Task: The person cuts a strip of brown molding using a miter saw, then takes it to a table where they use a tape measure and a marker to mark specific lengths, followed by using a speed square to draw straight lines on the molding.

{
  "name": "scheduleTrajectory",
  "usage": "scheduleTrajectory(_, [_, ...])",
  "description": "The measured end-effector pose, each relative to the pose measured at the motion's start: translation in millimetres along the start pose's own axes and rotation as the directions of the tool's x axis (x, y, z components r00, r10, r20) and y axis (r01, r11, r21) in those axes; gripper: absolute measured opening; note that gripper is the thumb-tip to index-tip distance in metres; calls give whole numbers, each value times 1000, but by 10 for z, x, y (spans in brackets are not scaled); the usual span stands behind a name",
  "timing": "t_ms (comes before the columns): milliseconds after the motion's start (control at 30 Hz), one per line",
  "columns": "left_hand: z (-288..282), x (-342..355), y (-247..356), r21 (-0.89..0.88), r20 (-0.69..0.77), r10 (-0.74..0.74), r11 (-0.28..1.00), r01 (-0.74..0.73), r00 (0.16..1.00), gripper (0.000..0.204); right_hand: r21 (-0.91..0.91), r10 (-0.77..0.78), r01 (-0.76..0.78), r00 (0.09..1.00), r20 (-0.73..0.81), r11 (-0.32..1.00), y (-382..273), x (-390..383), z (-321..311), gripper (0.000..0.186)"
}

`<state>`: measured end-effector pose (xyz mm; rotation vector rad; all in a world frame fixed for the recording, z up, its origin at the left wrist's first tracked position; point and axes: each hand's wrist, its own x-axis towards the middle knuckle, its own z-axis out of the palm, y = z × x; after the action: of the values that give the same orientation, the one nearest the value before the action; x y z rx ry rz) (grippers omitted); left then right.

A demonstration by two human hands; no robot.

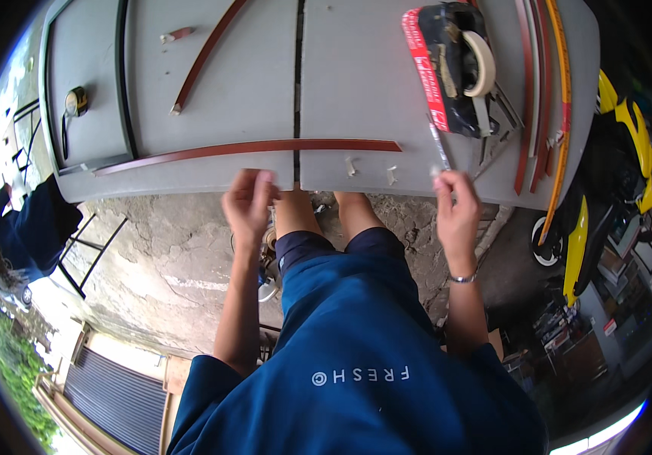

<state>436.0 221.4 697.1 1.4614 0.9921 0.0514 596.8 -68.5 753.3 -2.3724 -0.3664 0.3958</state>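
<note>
My left hand (252,197) is at the table's near edge below a long reddish-brown strip (311,144), fingers curled; I cannot tell if anything is in it. My right hand (453,199) pinches at a small whitish bit I cannot make out, by the lower end of a thin silver tool (440,148). Two small tape scraps (352,166) lie between the hands. Above the right hand, a cream tape roll (481,53) sits on a black package with red tape (436,72), beside some thin metal pieces (509,110).
The grey folding table (212,129) holds a dark rectangular frame (129,91), a tape measure (76,101), more brown strips (203,57) and an orange ruler (566,106). A yellow-black motorbike (637,152) stands right. A person in dark clothing (23,235) is at left.
</note>
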Motion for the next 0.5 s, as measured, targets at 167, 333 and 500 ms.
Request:
scheduleTrajectory(167, [500,-362,605,27,314,269,956,-292,910,20,193,-267,199,848,457,961,-659,16,349,21])
scheduleTrajectory(333, [344,-389,355,-21,221,194,981,-194,956,13,219,-243,142,794,558,965,-878,217,512,13])
scheduleTrajectory(500, [368,-432,146,-314,50,-95,943,106,994,10,232,-43,-126,792,609,965,-912,353,747,10])
